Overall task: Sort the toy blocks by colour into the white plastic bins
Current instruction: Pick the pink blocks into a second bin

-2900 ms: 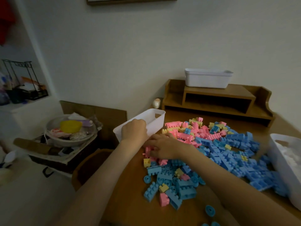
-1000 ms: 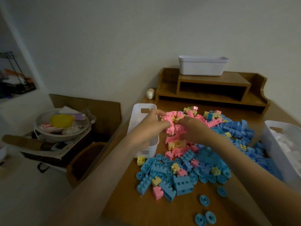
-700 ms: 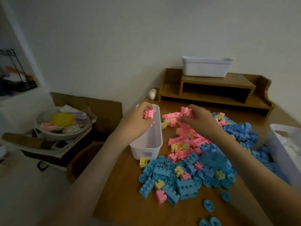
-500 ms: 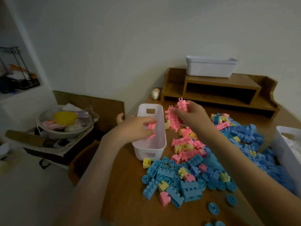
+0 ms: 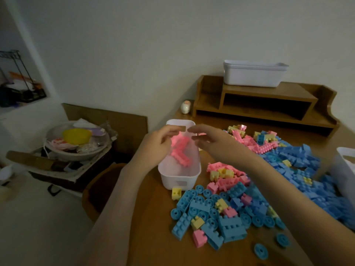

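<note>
1. The left hand [image 5: 155, 146] hangs over the left rim of a white bin [image 5: 178, 182] at the left edge of the table [image 5: 153, 237].
2. Its fingers [image 5: 170, 131] are loosely curved and apart. The tips are just beside the top of the pink blocks [image 5: 180, 150]; I cannot tell whether they touch.
3. The right hand [image 5: 213, 143] reaches in from the right over the same bin. Its fingers [image 5: 196, 129] are nearly straight and spread, pointing left.
4. The pink blocks lie inside the bin, blurred, below and between the two hands.
5. A yellow block [image 5: 176, 193] sits on the table, touching the bin's near wall.
6. Right of the bin, more pink pieces [image 5: 224, 167] lie mixed with a few yellow ones.
7. Blue blocks [image 5: 299, 162] make up the larger heap further right, and a near cluster [image 5: 230, 225] holds blue bricks, blue wheels, and some yellow and pink ones.
8. Two loose blue wheels [image 5: 260, 251] lie apart near the table's near edge.
9. A second bin [image 5: 345, 166] stands at the right edge of the view, beside the blue heap.
10. A third bin [image 5: 253, 75] rests on a wooden shelf [image 5: 269, 96] at the far side of the table, against the wall.
11. A small egg-shaped figure [image 5: 186, 107] stands just left of the shelf.
12. Off the table to the left, a bowl [image 5: 80, 153] holds a yellow dish [image 5: 76, 136], with cardboard [image 5: 115, 121] behind it.
</note>
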